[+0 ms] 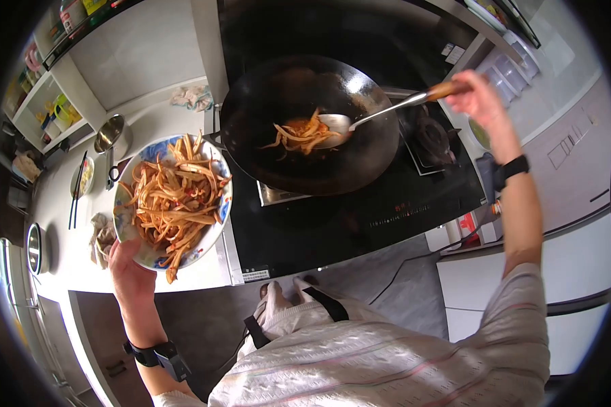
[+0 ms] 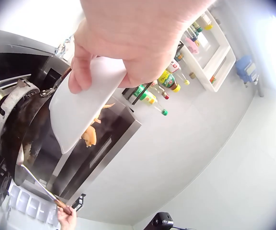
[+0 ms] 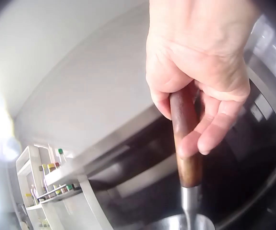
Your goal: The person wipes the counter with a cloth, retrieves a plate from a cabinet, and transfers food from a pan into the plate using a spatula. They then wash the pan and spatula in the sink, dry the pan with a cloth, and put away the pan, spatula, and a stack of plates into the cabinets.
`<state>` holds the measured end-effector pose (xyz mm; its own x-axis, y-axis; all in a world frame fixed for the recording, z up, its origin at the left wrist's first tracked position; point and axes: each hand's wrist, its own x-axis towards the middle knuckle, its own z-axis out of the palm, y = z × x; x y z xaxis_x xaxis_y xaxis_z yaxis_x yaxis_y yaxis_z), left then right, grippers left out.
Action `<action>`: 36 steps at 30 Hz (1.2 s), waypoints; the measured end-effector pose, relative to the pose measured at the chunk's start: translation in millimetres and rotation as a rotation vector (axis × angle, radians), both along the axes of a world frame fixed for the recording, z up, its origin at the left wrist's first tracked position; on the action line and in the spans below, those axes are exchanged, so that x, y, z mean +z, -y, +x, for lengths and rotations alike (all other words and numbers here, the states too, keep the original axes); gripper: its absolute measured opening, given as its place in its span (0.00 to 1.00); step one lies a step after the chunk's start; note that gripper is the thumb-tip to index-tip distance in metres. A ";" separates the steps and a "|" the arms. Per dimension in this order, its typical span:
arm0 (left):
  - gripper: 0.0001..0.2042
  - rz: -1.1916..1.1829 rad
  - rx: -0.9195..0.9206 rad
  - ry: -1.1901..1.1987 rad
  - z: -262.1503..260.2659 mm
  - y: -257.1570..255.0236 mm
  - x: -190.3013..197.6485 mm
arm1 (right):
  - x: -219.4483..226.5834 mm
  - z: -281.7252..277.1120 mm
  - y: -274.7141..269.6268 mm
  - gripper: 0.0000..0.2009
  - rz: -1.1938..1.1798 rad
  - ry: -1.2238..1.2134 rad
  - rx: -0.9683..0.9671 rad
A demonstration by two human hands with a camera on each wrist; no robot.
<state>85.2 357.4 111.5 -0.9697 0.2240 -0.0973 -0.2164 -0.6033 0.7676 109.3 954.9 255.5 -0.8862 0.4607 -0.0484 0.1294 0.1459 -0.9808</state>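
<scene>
While the left hand is reaching forward on the left of the wok in the head view, its fingers and thumb are gripping the near rim of a plate. To the right of the wok, the right hand is curling round the wooden handle of a ladle, the forearm stretching well forward. Reddish-brown strips are piling high on the plate, some hanging over its near rim; a smaller heap is lying glossy inside the wok, against the ladle's bowl. The plate's right edge is sitting close to the wok's left handle; whether they are touching, I cannot tell. Black cooktop is stretching between the wok and the near counter edge.

In the left wrist view, the left hand is pinching the plate's rim, the white underside tilting beside the wok, with a few pale-orange strips showing past its edge. Bottles are standing well apart from the wok.

In the right wrist view, the right hand is closing loosely round the handle, fingertips lying along the wood, while the ladle's metal neck is pointing down into the wok.
</scene>
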 end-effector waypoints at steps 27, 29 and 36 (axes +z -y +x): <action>0.15 -0.140 -0.149 -0.093 -53.2 -100.6 20.9 | 66.4 49.5 92.6 0.12 -0.123 -0.426 0.295; 0.14 -0.201 -0.141 -0.161 -53.9 -109.9 23.7 | 75.6 56.2 113.6 0.12 -0.028 -0.470 0.343; 0.14 -0.119 -0.159 -0.089 -63.3 -121.7 23.0 | 102.3 90.9 128.6 0.10 0.444 -0.602 0.463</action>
<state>21.9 479.1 134.5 -0.9291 0.3668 -0.0479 -0.2299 -0.4710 0.8517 200.2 826.3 357.8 -0.8060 -0.0863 0.5856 -0.5582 0.4400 -0.7034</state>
